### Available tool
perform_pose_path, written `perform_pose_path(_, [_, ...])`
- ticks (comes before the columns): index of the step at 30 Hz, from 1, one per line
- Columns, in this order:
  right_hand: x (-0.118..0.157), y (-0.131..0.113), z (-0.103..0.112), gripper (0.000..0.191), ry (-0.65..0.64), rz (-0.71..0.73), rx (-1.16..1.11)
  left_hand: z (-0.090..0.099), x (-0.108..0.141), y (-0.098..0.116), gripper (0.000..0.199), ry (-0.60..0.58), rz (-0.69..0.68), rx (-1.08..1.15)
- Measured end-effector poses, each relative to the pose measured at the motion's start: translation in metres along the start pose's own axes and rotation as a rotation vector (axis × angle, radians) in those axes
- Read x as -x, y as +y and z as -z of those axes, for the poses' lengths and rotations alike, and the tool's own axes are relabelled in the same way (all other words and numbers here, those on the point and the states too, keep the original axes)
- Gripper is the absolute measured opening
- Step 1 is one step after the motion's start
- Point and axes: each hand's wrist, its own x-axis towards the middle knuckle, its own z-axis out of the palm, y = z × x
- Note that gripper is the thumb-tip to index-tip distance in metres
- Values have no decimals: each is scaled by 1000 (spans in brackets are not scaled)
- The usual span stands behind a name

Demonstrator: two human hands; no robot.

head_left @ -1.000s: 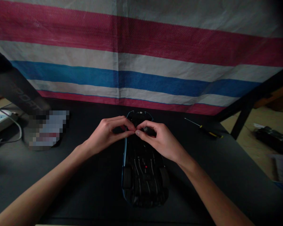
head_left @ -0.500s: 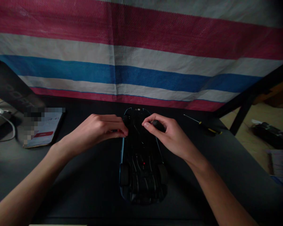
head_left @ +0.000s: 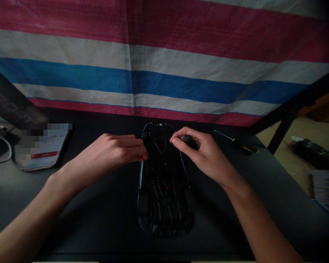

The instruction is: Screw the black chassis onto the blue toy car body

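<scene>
Lying belly-up, black and blue toy car (head_left: pixel 164 190), front corner pinched by left hand (head_left: pixel 117 153), small black wheel (head_left: pixel 188 140) gripped by right hand (head_left: pixel 205 157) at 1 o'clock

Scene was dim overall. Striped tarp (head_left: pixel 164 69) at back caught most light; counter (head_left: pixel 98 219) and car (head_left: pixel 164 186) sat nearly black, detail lost. Corners vignetted dark. Wide-angle bending showed at edges. Pixelated patch masked phone (head_left: pixel 45 146) at left.

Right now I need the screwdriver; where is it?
In the head view, the screwdriver lies on the dark table at the far right, just beyond the right hand and right of the upturned toy car.
</scene>
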Motion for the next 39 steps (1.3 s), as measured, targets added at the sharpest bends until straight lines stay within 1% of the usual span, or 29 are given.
perform_pose_path(3, [0, -1, 0, 17, -8, -1, -5, 2, -1, 3, 26, -89, -66, -79])
perform_pose_path(6, [0, -2, 1, 17, -10, -1, -1, 3, -2, 3, 25, -85, -65, -71])
perform_pose_path(9, [1, -2, 2, 17, -1, -12, -6, 4, -1, 1, 23, -71, -14, 19])
perform_pose_path(11, [2, -1, 2, 19, 3, -37, -46, 2, 0, -3, 18, -40, 82, 102])
perform_pose_path(13, [3, 1, 1, 23, 18, -61, -137, -4, 2, -9, 17, 3, 228, 180])
perform_pose_path(15, [3, 3, 1, 28, 51, -63, -232, -14, 3, -16, 27, 47, 401, 257])
perform_pose_path(17, [3, 1, 1, 32, 116, -15, -252, -28, 2, -22, 37, 126, 548, 345])
perform_pose_path(19, [1, -4, 2, 33, 187, 59, -134, -43, 0, -25, 50, 216, 681, 500])
perform_pose_path(20, [0, -8, 3, 33, 207, 87, -49, -50, -3, -25, 55, 243, 771, 627])
perform_pose_path(21, [-1, -14, 4, 33, 206, 101, 32, -56, -5, -24, 60, 230, 837, 758])
perform_pose_path(22, [-2, -20, 6, 33, 182, 106, 95, -62, -7, -22, 63, 200, 862, 871])
perform_pose_path(23, [-4, -26, 7, 33, 137, 107, 133, -67, -9, -20, 66, 201, 854, 966])
perform_pose_path(25, [-9, -40, 8, 28, 5, 130, 149, -76, -13, -16, 75, 288, 822, 1083])
perform_pose_path(27, [-14, -54, 6, 22, -141, 191, 146, -82, -14, -12, 86, 356, 791, 1119])
perform_pose_path(29, [-21, -64, 3, 17, -250, 249, 143, -88, -13, -10, 89, 388, 751, 1138])
perform_pose_path(31, [-28, -69, -2, 16, -291, 298, 158, -92, -12, -9, 88, 398, 723, 1145])
perform_pose_path(33, [-34, -69, -8, 17, -300, 329, 180, -95, -11, -9, 87, 394, 717, 1164])
perform_pose_path(39, [-41, -62, -18, 15, -310, 339, 202, -97, -10, -14, 88, 372, 690, 1205])
